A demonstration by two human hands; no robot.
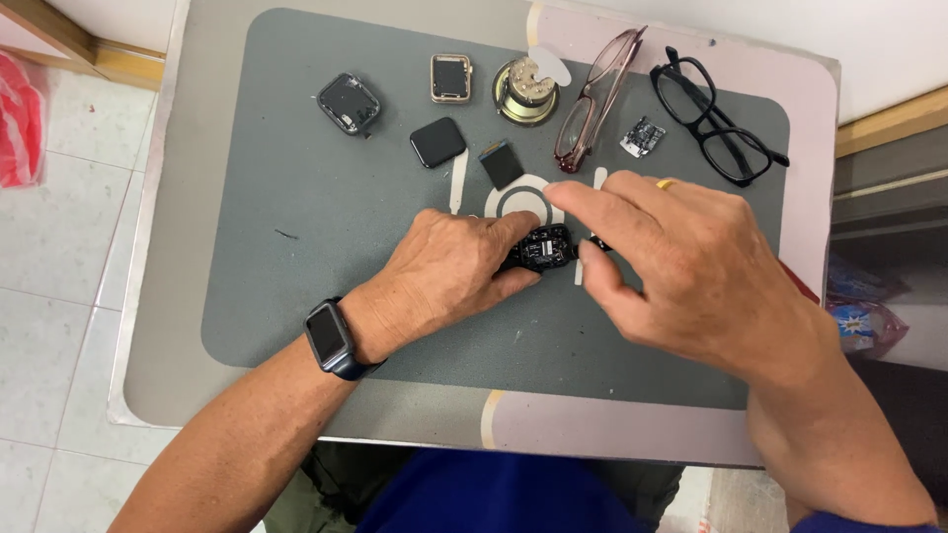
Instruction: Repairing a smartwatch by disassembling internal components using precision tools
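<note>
left fingers: left hand curled in, thumb and fingertips clamped on the near-left side of the open watch body.
right fingers: right hand arched over the right side of the watch body, index stretched out past its far edge, thumb tip pressed at its right edge. fingers spread, not closed into a fist. whether they actually pinch anything: cannot tell, own hand blocks it.
open watch body: small black case, innards face up, sits between the two sets of fingertips, resting on the grey mat.
ring: yellow band on a right-hand finger.
wrist: dark smartwatch worn on the left wrist, well back from the fingertips.
just beyond fingertips: small black square module, a little past the right index tip. white printed marks on the mat under the fingers.
further out, left: black square screen piece; beyond it a gold-rimmed watch case; far left a dark watch case with a glossy face.
further out, centre: round metal speaker part, white tab leaning on it.
further out, right: reddish glasses folded, lying on edge; small circuit board just beside them; black-framed glasses to the far right, arms open.
base: mat lies on a grey-and-pink table top; tiled floor to the left.
</note>
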